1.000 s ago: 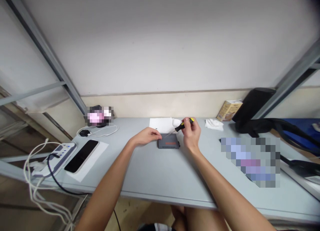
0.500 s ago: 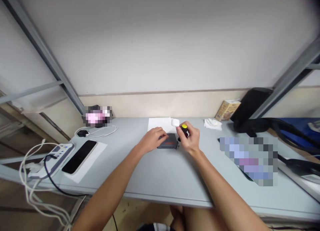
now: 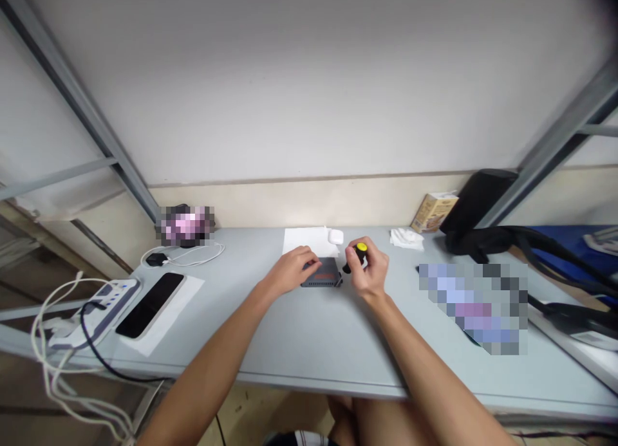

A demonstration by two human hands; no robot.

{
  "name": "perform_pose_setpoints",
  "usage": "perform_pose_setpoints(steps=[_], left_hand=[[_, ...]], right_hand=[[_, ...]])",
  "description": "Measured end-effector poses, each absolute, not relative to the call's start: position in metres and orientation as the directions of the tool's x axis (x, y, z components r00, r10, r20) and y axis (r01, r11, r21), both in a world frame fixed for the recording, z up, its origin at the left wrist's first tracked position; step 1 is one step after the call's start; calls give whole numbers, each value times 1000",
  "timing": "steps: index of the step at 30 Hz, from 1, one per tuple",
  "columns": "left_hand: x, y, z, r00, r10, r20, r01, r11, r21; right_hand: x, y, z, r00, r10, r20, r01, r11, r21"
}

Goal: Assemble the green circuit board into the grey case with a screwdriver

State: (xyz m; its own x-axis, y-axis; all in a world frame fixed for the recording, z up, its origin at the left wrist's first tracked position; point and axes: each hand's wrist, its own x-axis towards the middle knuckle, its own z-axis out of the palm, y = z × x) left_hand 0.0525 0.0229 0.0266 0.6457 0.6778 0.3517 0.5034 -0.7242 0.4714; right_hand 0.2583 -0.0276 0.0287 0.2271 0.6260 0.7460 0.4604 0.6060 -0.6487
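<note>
A small dark grey box (image 3: 322, 280) with a row of vent slots along its front side lies on the desk. My left hand (image 3: 295, 269) grips its left end, the fingers curled over the top edge. In my right hand (image 3: 369, 271) is a screwdriver (image 3: 358, 255) with a black handle and a yellow end, the fingers wrapped round it. The handle leans to the right, and its shaft points down at the box's right front corner. Whether the tip touches the box, I cannot tell. Behind the box are a white sheet of paper (image 3: 304, 239) and a small white case (image 3: 335, 237).
On the left lie a phone (image 3: 153, 304) on white paper, a power strip (image 3: 94, 317) with cables, and a black charger (image 3: 156, 259). To the right are a crumpled tissue (image 3: 406, 239), a yellow carton (image 3: 433, 213) and a blurred-out item (image 3: 468, 304).
The screwdriver handle has tipped further to the right, and my right hand has shifted slightly with it. My left hand keeps its place on the box. The whole view has moved a little.
</note>
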Motion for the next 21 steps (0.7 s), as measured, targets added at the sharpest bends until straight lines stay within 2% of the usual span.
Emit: perform_pose_setpoints(steps=[7,14,21], left_hand=[[52,22,27,643,682,348,505,-720,477],[53,23,25,643,675,361,510,-729,456],[52,24,23,644,673,363,516,-733,442]], right_hand=[[257,-25,29,300,622,723,382,616,-689],[256,-26,26,215,619,755,477,608,-634],[254,-26,26,261,619,741,409,624,-666]])
